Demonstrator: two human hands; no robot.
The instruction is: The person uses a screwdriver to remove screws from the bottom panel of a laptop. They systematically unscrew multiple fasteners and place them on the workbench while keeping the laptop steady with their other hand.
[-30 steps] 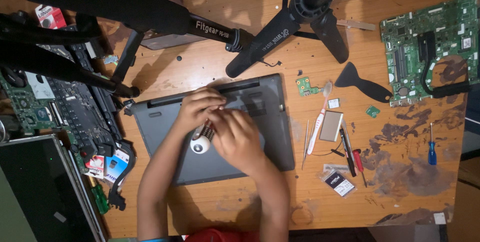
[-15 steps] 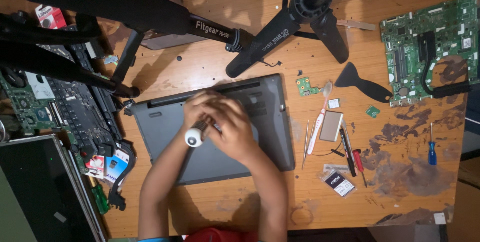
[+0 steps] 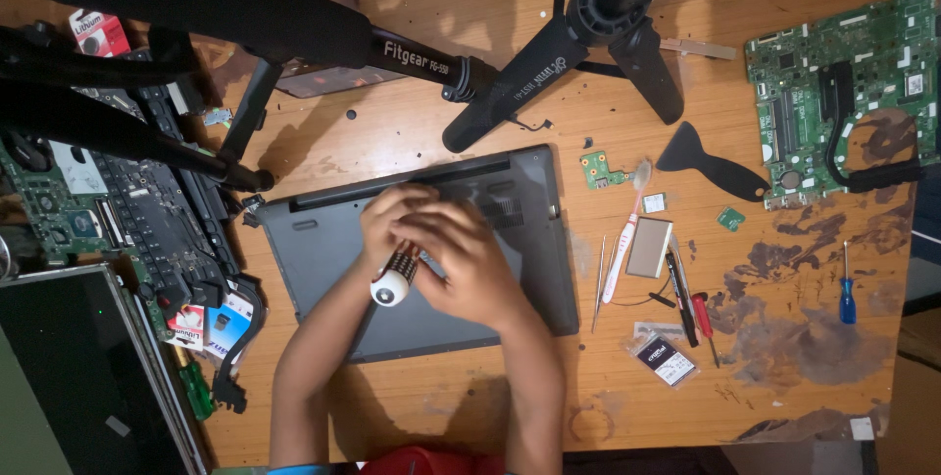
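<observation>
While both hands, left hand [image 3: 392, 220] and right hand [image 3: 461, 261], clamp together on a screwdriver [image 3: 394, 279], they rest upon the laptop [image 3: 520, 240] mid-counter [image 3: 441, 406].

Table: worn orange-brown wooden tabletop [image 3: 470, 34], scuffed, with dark bare patches right of the laptop.
Laptop: matt grey plastic laptop base [image 3: 529, 269], smooth.
Screwdriver: ribbed black-and-metal handle with glossy white round cap [image 3: 392, 287].
Circuit board: green motherboard [image 3: 784, 63], far right of the laptop, shiny metal parts.
Scraper: matt black plastic spatula [image 3: 711, 163].
</observation>
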